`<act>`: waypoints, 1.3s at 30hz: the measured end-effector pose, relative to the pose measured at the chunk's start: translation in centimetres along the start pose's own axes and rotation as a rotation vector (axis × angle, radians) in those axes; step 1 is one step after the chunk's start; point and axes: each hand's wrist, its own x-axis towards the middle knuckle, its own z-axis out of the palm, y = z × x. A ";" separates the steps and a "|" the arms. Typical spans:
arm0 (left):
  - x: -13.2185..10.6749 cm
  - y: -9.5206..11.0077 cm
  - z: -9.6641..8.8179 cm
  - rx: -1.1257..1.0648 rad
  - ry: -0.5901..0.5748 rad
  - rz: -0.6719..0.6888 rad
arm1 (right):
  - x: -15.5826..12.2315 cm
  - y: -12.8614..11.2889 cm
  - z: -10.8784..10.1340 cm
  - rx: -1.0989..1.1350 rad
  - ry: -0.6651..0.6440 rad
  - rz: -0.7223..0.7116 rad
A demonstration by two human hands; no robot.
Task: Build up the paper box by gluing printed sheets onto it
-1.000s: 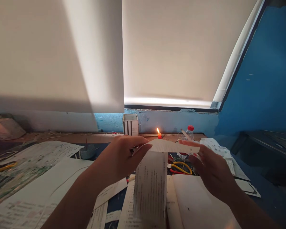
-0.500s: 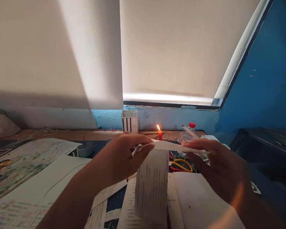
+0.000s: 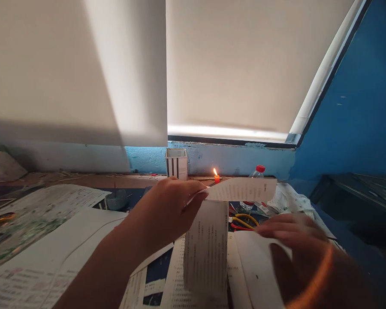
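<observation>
While a printed paper piece (image 3: 244, 190) is pinched by the left hand's (image 3: 170, 208) fingers (image 3: 194, 186) before a lit candle (image 3: 217, 178), the right hand (image 3: 304, 244) is seen blurred over an open book (image 3: 252, 262); whether anything is grasped there cannot be told.

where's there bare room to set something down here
Bare room: the open book's white right page, bordered by the yellow-handled tool behind and partly overlapped by the right hand. Also the white sheet's upper part, between the stained paper and left forearm. Crowded: beyond the held paper, with bottle, loose papers and lit candle.
</observation>
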 end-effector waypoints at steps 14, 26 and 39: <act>-0.3 0.4 -1.1 -0.028 -0.044 -0.043 | 0.4 1.2 4.3 -0.066 -0.211 -0.196; -0.3 0.2 -1.0 -0.097 -0.043 -0.009 | -0.3 1.7 3.4 0.056 -0.189 -0.185; -0.5 0.7 -0.6 0.056 0.014 0.035 | -0.6 2.1 2.2 0.050 -0.270 -0.234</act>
